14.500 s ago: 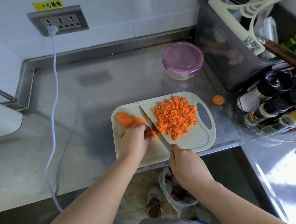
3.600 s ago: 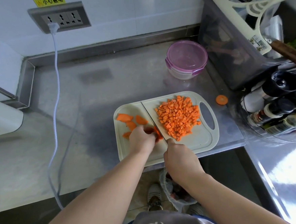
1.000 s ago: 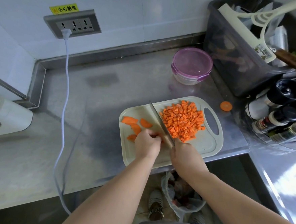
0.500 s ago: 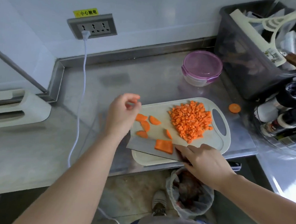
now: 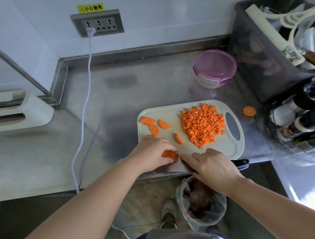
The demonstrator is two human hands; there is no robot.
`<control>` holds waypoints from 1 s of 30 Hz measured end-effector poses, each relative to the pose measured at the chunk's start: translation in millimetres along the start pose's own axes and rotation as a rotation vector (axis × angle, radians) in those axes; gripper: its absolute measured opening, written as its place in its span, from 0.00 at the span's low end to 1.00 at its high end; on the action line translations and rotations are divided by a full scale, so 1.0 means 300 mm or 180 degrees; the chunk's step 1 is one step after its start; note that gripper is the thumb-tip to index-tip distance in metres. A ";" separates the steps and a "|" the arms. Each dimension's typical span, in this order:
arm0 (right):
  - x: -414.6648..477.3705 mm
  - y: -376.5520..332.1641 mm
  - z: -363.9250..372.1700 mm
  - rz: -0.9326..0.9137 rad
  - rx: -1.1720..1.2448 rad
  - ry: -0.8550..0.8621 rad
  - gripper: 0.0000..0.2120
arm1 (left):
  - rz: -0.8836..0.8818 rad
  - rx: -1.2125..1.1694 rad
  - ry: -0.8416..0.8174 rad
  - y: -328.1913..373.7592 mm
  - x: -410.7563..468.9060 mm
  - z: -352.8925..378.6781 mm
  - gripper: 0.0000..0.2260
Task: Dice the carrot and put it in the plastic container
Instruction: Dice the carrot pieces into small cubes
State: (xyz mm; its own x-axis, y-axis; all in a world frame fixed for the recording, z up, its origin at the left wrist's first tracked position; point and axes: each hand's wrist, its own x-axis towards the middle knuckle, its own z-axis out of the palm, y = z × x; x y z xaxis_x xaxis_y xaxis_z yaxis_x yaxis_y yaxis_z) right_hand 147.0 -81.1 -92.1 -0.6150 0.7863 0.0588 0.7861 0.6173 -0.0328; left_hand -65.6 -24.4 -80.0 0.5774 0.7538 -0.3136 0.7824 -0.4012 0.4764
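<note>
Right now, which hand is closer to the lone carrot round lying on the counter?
Right. The right hand rests on the knife blade at the front edge of the board, diagonally below the carrot round; the left hand, holding a carrot piece, sits farther left.

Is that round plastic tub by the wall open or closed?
Closed: its translucent purple lid sits flat on the clear round plastic container. Whether the side clips are latched, I cannot tell.
</note>
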 end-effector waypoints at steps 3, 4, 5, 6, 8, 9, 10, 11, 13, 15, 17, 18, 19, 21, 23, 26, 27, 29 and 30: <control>-0.008 0.009 0.004 -0.0028 -0.0078 -0.0027 0.21 | -0.0089 -0.0065 0.0002 -0.003 0.010 0.010 0.17; -0.015 0.012 0.006 -0.0043 -0.0070 -0.0027 0.20 | -0.0115 -0.0079 0.0004 -0.004 0.015 0.014 0.17; -0.021 0.016 0.006 -0.0053 -0.0048 -0.0022 0.20 | -0.0134 -0.0091 0.0025 -0.004 0.018 0.016 0.17; -0.027 0.019 0.005 -0.0056 -0.0029 -0.0022 0.20 | -0.0153 -0.0106 0.0053 -0.003 0.021 0.018 0.17; -0.042 0.026 0.003 -0.0072 0.0017 -0.0023 0.20 | -0.0151 -0.0082 0.0095 -0.002 0.024 0.020 0.17; -0.051 0.031 0.000 -0.0083 0.0053 -0.0026 0.21 | -0.0133 -0.0038 0.0107 -0.002 0.025 0.021 0.17; -0.061 0.036 -0.006 -0.0092 0.0090 -0.0041 0.21 | -0.0120 0.0023 0.0107 -0.002 0.026 0.020 0.17; -0.072 0.043 -0.013 -0.0103 0.0116 -0.0056 0.21 | -0.0113 0.0094 0.0098 -0.002 0.026 0.019 0.18; -0.100 0.064 -0.030 -0.0096 0.0162 -0.0075 0.22 | -0.0131 0.0198 0.0087 0.001 0.025 0.019 0.18; -0.134 0.095 -0.040 -0.0041 0.0231 -0.0049 0.25 | -0.0167 0.0176 0.0112 0.004 0.024 0.018 0.18; -0.175 0.130 -0.047 0.0026 0.0270 -0.0020 0.28 | -0.0196 0.0117 0.0128 0.011 0.025 0.017 0.17; -0.196 0.145 -0.051 0.0079 0.0279 -0.0006 0.30 | -0.0229 0.0027 0.0141 0.013 0.026 0.016 0.17; -0.215 0.159 -0.056 0.0144 0.0289 0.0007 0.32 | -0.0287 -0.0161 0.0166 0.016 0.025 0.014 0.17; -0.244 0.176 -0.071 0.0304 0.0327 0.0036 0.35 | -0.0445 -0.0666 0.0256 0.018 0.025 0.004 0.15; -0.258 0.180 -0.083 0.0551 0.0438 0.0077 0.36 | -0.0557 -0.0913 0.0452 0.015 0.031 -0.015 0.14; -0.252 0.159 -0.089 0.1179 0.0952 0.0215 0.26 | -0.0490 -0.0474 0.0698 0.014 0.067 -0.042 0.15; -0.238 0.148 -0.092 0.1489 0.1171 0.0229 0.21 | -0.0404 -0.0227 0.0725 0.021 0.083 -0.049 0.15; -0.204 0.126 -0.094 0.2020 0.1591 0.0275 0.15 | -0.0180 0.0287 0.0550 0.042 0.118 -0.055 0.17; -0.185 0.120 -0.092 0.2202 0.1777 0.0318 0.15 | -0.0079 0.0577 0.0366 0.052 0.137 -0.054 0.19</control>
State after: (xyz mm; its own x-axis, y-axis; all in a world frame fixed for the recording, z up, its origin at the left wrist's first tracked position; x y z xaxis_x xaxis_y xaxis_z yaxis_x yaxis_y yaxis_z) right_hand 211.3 -103.3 -68.9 0.0142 0.9975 -0.0685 0.8184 -0.0510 -0.5724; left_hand -33.4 8.7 -72.0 0.5351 0.8149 -0.2227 0.8312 -0.4609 0.3108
